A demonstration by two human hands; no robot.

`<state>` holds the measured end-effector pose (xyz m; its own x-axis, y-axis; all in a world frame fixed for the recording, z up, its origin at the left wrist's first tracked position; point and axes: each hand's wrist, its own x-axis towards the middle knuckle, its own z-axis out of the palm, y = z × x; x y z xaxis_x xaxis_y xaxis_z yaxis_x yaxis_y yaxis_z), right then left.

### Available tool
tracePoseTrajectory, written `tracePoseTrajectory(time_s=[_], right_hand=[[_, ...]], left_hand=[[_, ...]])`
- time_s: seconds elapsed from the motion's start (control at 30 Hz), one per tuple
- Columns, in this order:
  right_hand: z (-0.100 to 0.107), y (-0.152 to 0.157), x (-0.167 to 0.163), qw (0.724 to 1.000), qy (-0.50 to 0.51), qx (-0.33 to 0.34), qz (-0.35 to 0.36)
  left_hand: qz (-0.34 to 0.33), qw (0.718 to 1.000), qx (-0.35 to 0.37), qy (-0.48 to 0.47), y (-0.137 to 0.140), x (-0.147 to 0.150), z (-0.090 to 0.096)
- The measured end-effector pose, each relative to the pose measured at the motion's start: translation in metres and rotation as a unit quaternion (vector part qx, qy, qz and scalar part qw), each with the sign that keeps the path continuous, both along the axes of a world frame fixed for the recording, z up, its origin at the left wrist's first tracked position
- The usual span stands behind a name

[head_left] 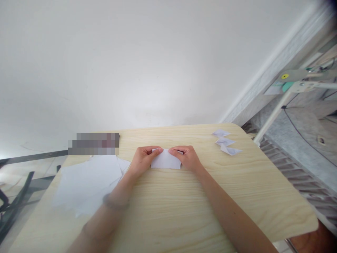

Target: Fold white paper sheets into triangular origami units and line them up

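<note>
A small white sheet of paper (165, 160) is held near the middle of the table, its flat face toward me. My left hand (145, 157) pinches its upper left edge, thumb in front and fingers curled behind. At the upper right edge my right hand (187, 157) grips it the same way, the two thumbs a short distance apart. The fingers behind the paper are partly hidden. Whether the sheet is folded double I cannot tell.
Loose white sheets (89, 181) lie spread on the left of the wooden table (168, 211). Several folded paper pieces (225, 142) sit at the far right. A blurred-out item (94, 144) stands at the back left. The white wall (147, 70) rises behind the table.
</note>
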<state>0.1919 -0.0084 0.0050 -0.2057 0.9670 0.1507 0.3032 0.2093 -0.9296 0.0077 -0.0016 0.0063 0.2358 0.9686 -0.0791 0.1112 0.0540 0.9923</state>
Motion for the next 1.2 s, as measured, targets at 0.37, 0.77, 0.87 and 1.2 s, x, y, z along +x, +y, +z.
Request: tracePoseTrajectory(time_s=[0.37,0.77,0.87,1.2], right_hand=[[0.001,0.006,0.021,0.995,0.044,-0.078,0.053],[-0.007,0.009,0.023,0.982,0.152,-0.102,-0.036],[-0.004,0.004,0.011,0.996,0.073,-0.045,-0.026],[-0.007,-0.002,-0.002,0.994,-0.075,0.082,-0.014]], left_hand=[[0.044,0.999,-0.022,-0.008,0.003,-0.005,-0.002],[0.081,0.997,0.005,0.014,0.004,-0.007,0.000],[0.054,0.997,0.008,0.053,0.001,-0.005,0.002],[-0.013,0.995,0.039,0.088,-0.001,-0.004,0.004]])
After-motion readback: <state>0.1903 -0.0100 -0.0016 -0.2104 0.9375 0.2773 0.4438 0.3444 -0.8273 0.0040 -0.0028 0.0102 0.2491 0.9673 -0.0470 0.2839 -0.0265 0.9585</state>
